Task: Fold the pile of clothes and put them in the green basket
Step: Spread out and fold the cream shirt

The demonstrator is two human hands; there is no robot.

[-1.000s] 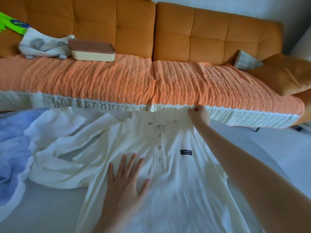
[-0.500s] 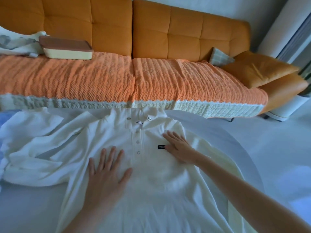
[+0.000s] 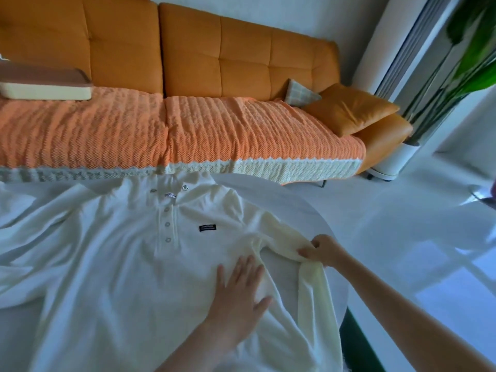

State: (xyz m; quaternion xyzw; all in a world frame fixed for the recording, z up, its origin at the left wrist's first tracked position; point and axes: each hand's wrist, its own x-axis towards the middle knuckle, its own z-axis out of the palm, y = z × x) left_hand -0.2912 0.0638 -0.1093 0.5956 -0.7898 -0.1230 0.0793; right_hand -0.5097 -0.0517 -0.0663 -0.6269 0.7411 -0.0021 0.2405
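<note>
A white long-sleeved polo shirt lies face up on the round white table, collar toward the sofa, with a button placket and a small black chest label. My left hand rests flat, fingers spread, on the shirt's right side below the label. My right hand pinches the shirt's right sleeve near the table's right edge; the sleeve bends there and hangs down toward me. A dark green edge shows below the table's rim at the lower right; I cannot tell whether it is the basket.
An orange sofa with an orange knitted cover runs along the table's far side. On it lie a cream and brown box at the left and cushions at the right. A potted plant stands at the far right. More white cloth lies at the left.
The view has swung right. My right hand left the chest and took hold of the right sleeve. My left hand slid right across the shirt to just below the label.
</note>
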